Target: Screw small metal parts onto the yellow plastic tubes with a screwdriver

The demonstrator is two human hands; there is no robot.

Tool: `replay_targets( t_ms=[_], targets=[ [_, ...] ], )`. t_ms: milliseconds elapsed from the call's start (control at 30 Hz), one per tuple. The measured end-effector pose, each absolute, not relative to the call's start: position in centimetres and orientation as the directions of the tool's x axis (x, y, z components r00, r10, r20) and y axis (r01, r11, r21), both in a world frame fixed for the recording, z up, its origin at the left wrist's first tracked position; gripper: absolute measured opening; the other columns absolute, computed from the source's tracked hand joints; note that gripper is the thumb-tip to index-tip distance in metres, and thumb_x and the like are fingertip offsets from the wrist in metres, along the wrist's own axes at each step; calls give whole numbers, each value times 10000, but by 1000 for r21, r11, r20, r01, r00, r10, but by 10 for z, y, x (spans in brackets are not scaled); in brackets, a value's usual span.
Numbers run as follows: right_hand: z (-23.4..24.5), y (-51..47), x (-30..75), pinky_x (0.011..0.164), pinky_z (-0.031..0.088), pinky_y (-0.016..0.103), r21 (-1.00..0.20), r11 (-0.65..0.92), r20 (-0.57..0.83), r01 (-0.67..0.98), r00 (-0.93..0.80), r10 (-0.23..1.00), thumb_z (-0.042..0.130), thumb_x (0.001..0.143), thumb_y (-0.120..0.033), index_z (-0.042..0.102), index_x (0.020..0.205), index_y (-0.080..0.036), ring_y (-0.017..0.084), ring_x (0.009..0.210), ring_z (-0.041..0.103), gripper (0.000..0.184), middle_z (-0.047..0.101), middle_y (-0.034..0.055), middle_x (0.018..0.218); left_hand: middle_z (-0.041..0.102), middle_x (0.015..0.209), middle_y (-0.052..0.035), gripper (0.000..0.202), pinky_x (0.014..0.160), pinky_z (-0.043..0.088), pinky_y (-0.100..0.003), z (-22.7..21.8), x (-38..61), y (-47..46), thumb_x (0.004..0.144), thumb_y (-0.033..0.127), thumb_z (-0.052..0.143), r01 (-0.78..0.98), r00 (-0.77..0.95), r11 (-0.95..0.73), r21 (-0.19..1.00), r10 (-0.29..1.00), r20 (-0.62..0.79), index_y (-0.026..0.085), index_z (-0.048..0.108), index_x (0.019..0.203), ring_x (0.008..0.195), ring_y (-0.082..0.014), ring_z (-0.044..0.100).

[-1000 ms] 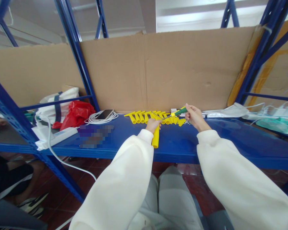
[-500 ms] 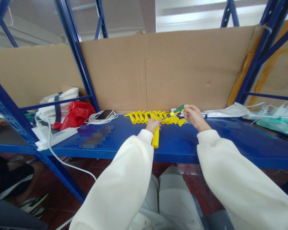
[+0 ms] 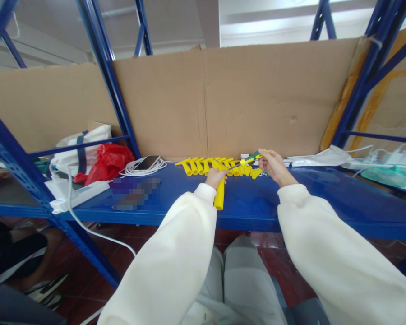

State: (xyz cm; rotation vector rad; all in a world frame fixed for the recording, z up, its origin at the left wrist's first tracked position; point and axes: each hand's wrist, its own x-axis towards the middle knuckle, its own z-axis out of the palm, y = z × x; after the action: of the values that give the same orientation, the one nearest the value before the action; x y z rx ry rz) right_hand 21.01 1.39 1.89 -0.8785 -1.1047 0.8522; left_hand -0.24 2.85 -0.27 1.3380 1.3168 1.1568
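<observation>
My left hand [image 3: 216, 177] is closed around a yellow plastic part with a tube-like handle [image 3: 219, 197], which points down toward the shelf's front edge. In my right hand [image 3: 272, 164] is the end of a green and yellow screwdriver [image 3: 252, 157]. Its metal shaft slants down to the left and reaches the yellow part at my left hand; the exact contact of the tip is too small to make out. Behind my hands, several similar yellow parts [image 3: 194, 166] lie in a row. Small yellow pieces [image 3: 256, 173] rest at the row's right end.
A phone [image 3: 148, 162] lies on a coiled white cable at the left, near a red bag [image 3: 111, 159] and a white power strip [image 3: 88, 193]. Cardboard [image 3: 250, 99] closes off the back. White packaging [image 3: 320, 156] is at right. Another person's leg shows at lower left.
The screwdriver handle and my right hand have dipped very slightly. My left hand and the yellow part stay in place.
</observation>
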Motion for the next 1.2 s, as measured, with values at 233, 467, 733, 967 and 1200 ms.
replay_targets(
  t_ms=[233, 467, 733, 967, 1200],
  targets=[
    [17, 19, 209, 392, 356, 154, -876, 463, 405, -136, 317, 858, 906, 726, -455, 432, 686, -236, 58, 395, 482, 524, 529, -84, 480, 572, 494, -14, 213, 539, 490, -256, -3, -2, 28, 835, 75, 665, 160, 8, -44, 986, 999, 44, 164, 613, 648, 498, -152, 570],
    [18, 17, 202, 368, 327, 143, -849, 505, 418, -157, 385, 823, 894, 717, -363, 424, 659, -231, 39, 371, 445, 492, 524, -93, 486, 542, 475, 13, 243, 476, 452, -227, -2, 1, 22, 860, 81, 642, 182, 17, -44, 982, 999, 41, 185, 580, 650, 434, -118, 493],
    [26, 15, 219, 345, 325, 138, -796, 547, 360, -260, 523, 773, 814, 788, -379, 402, 711, -248, 59, 361, 390, 440, 392, -125, 444, 551, 451, -6, 160, 548, 515, -260, -4, -4, 27, 792, 51, 656, 258, -61, 7, 966, 998, 9, 154, 646, 669, 465, -163, 588],
    [19, 13, 216, 340, 317, 155, -922, 364, 252, -131, 509, 823, 767, 810, -291, 407, 690, -255, 80, 361, 394, 381, 397, -100, 392, 557, 461, 3, 115, 551, 515, -263, -6, -5, 29, 816, 85, 651, 223, -78, -21, 975, 996, 39, 153, 695, 735, 463, -163, 581],
    [17, 6, 206, 392, 427, 170, -995, 100, 99, 17, 340, 935, 713, 887, -236, 561, 748, -199, 94, 388, 526, 209, 622, 9, 483, 617, 572, -12, 128, 580, 536, -285, -6, -5, 31, 831, 93, 661, 145, -129, -42, 988, 990, 61, 152, 744, 910, 544, -186, 636]
  ],
)
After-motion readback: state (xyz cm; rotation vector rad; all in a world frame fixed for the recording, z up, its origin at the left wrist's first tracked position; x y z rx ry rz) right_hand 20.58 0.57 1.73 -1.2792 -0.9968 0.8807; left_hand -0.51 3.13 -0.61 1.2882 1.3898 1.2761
